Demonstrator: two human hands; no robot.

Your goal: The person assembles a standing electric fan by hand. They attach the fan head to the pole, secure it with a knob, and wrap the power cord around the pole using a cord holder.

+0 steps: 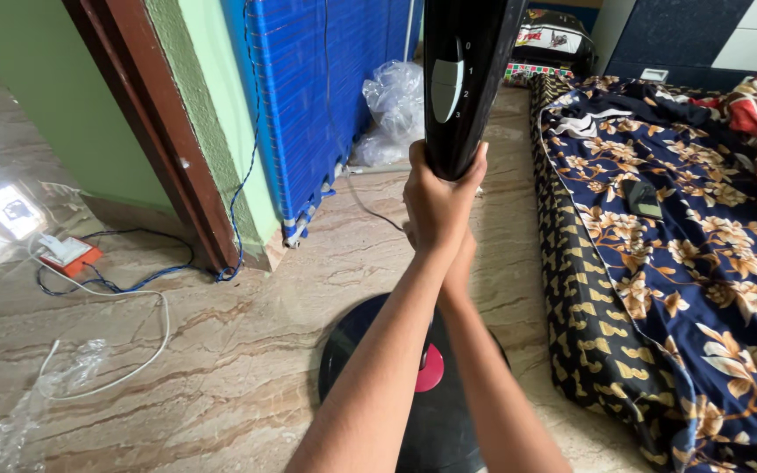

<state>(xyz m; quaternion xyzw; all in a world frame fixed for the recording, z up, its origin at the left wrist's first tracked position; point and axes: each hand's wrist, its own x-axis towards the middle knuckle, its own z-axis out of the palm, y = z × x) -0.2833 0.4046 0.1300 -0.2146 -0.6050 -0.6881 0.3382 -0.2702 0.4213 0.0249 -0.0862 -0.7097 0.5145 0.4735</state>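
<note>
We grip black fan column (466,79) from below: left hand (435,206) wrapped tight around lower end, right hand (462,254) beneath, grip unclear.

Person's body, head view: two forearms, both bare from the lower frame edge to the wrist, no sleeve showing. Left hand (435,203): bare, no glove, ring or wristband to be seen; knuckles and thumb show. Right hand (459,263): bare, mostly hidden behind the left one; only its wrist and a part of its back show. Forearms slim.
</note>
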